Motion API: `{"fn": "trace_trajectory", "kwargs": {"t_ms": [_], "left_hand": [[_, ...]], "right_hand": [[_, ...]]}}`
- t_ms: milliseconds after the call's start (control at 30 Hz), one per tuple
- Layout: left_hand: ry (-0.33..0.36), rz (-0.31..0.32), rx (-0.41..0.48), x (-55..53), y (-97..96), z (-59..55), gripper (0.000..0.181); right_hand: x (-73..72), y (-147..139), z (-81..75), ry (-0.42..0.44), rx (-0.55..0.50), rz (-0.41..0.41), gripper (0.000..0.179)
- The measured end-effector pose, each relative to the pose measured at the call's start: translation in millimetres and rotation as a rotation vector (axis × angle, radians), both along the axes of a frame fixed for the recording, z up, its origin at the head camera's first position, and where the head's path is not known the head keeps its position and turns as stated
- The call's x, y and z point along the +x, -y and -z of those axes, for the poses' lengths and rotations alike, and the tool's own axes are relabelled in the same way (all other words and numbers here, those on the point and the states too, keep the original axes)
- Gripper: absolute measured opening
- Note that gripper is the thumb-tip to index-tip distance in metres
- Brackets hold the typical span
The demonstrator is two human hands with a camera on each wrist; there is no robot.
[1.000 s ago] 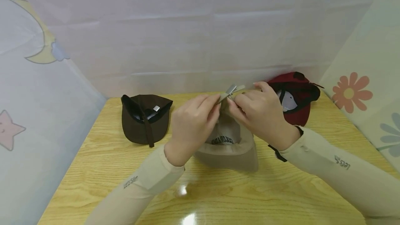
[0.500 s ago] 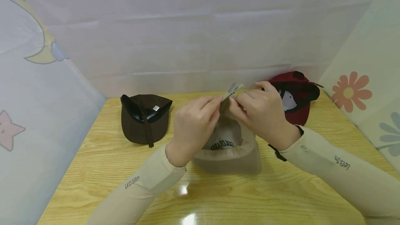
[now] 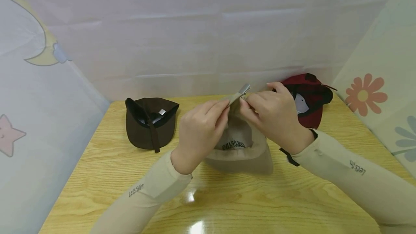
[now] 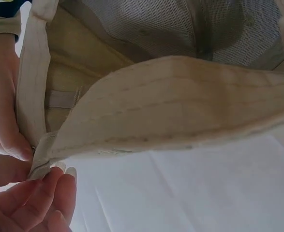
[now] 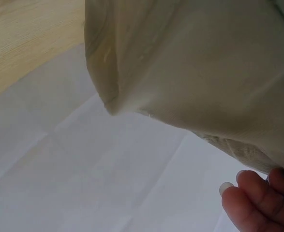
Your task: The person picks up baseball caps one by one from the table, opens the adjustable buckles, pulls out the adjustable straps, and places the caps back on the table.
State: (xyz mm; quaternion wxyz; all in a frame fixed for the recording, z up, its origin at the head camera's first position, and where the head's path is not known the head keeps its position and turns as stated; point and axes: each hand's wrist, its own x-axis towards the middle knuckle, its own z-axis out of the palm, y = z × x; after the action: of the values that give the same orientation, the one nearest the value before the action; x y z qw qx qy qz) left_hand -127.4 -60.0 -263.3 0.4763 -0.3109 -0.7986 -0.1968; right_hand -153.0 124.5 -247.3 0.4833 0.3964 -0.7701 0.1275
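A beige baseball cap (image 3: 240, 161) hangs brim toward me between both hands, its inside showing with dark mirrored lettering. My left hand (image 3: 202, 131) pinches the cap's back strap (image 3: 233, 98) between thumb and fingers. A silver metal buckle (image 3: 245, 89) sits on the strap just beyond those fingertips. My right hand (image 3: 271, 113) pinches the strap right beside the buckle, thumb and index together. The left wrist view shows the cap's stitched inner band (image 4: 180, 106) close up. Fingers of my right hand (image 5: 258, 203) touch the cap's edge in the right wrist view.
A dark brown cap (image 3: 169, 133) lies upturned on the wooden table (image 3: 123, 187) at the left, its strap hanging loose. A dark red cap (image 3: 310, 120) stands at the back right, partly behind my right hand. Printed cloth walls (image 3: 178, 46) enclose the table.
The buckle has moved up and right, away from the left fingertips. The strap end that stuck out past it no longer shows. The beige cap's brim has swung slightly.
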Motion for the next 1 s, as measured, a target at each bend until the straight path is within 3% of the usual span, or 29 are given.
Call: {"fn": "trace_trajectory", "kwargs": {"t_ms": [633, 1000], "left_hand": [[-0.039, 0.015, -0.017, 0.3, 8.5, 5.7, 0.011], [-0.219, 0.032, -0.224, 0.6, 27.2, 21.3, 0.012]], "right_hand": [[-1.5, -2.0, -2.8, 0.012, -0.010, 0.014, 0.044], [-3.9, -5.0, -4.2, 0.027, -0.003, 0.033, 0.049]]}}
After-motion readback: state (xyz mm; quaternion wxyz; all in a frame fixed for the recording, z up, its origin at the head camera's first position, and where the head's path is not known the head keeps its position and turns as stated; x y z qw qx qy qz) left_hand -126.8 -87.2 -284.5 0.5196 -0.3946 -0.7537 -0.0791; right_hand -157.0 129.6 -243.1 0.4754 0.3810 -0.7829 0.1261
